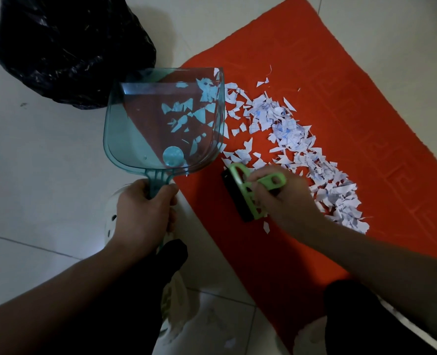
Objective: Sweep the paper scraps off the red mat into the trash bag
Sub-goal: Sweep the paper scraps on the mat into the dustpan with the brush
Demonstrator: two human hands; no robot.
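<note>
The left hand (pixel 142 213) is wrapped around the handle of a clear teal dustpan (pixel 163 121), fingers curled tight on it. The right hand (pixel 281 196) grips a small hand brush (pixel 248 193) with a lime green handle and black bristles, the thumb and fingers closed over the green loop. The brush rests on the red mat (pixel 353 85) just beside the near end of the scrap pile, its bristle edge facing left toward the dustpan.

The dustpan lies partly on the pale tiled floor (pixel 33 162) and partly over the mat's left edge, its open lip turned toward the paper scraps (pixel 289 134). A few scraps show through the clear plastic; whether they lie in the pan or under it is hard to tell. Most of the white scraps form a curved band on the mat, running from the dustpan's lip out to the right and down toward the right forearm.

The black trash bag (pixel 71 47) sits on the floor beyond the dustpan, at the upper left, near the mat's corner.
</note>
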